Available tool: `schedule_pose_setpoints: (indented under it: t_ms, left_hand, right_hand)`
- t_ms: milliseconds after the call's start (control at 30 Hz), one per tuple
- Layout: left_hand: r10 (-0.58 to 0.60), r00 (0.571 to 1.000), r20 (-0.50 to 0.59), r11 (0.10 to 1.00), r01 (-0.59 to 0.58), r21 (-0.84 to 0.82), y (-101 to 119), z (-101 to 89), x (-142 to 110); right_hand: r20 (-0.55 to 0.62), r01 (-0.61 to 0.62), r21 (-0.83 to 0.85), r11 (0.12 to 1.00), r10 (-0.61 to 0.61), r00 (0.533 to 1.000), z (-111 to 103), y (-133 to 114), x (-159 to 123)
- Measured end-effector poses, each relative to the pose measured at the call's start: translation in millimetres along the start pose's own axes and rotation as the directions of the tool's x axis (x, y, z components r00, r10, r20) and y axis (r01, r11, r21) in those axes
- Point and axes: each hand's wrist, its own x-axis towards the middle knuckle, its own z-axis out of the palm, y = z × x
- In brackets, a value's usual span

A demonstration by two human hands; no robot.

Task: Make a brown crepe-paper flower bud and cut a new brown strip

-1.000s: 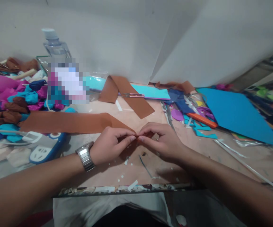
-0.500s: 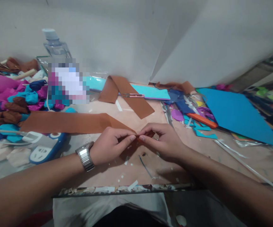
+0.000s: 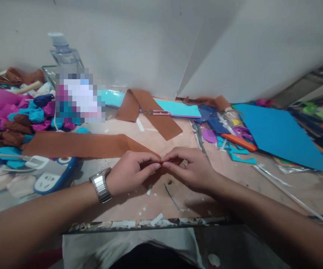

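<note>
A long brown strip (image 3: 77,145), paper or thin cloth, runs from the left across the table to my fingers, its end gathered and narrow there. My left hand (image 3: 133,170), below a metal wristwatch (image 3: 101,185), pinches it between thumb and forefinger. Close against it, thumb tip near thumb tip, my right hand (image 3: 190,166) pinches the same gathered end. The fingers hide most of the fold. Beyond my hands lies another brown strip (image 3: 161,116), bent over, with small pink-handled thread snips (image 3: 158,112) on top.
Crumpled coloured pieces (image 3: 32,112) heap at the left, beside a blue-white power strip (image 3: 56,175) and a clear bottle (image 3: 66,56). An orange cutter (image 3: 239,142), blue sheet (image 3: 287,134) and white rod (image 3: 295,198) lie right. The table's front edge (image 3: 150,225) is near.
Both hands stay together on the brown strip. The thumbs and fingertips have shifted slightly, the right hand a touch to the left and lower.
</note>
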Motion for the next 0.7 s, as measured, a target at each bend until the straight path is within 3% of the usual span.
schedule_pose_setpoints:
  t_ms: [367,700]
  left_hand:
    - [-0.123,0.992,0.032,0.967,0.126,-0.220,-1.0,2.7,2.1]
    - [-0.258,0.962,0.090,0.887,0.273,-0.372,1.0,-0.8,8.0]
  right_hand:
    - [-0.019,0.048,-0.138,0.989,-0.051,0.999,-3.1,4.5,-0.2]
    - [-0.047,0.074,-0.075,0.994,-0.078,0.996,-3.8,4.5,1.3]
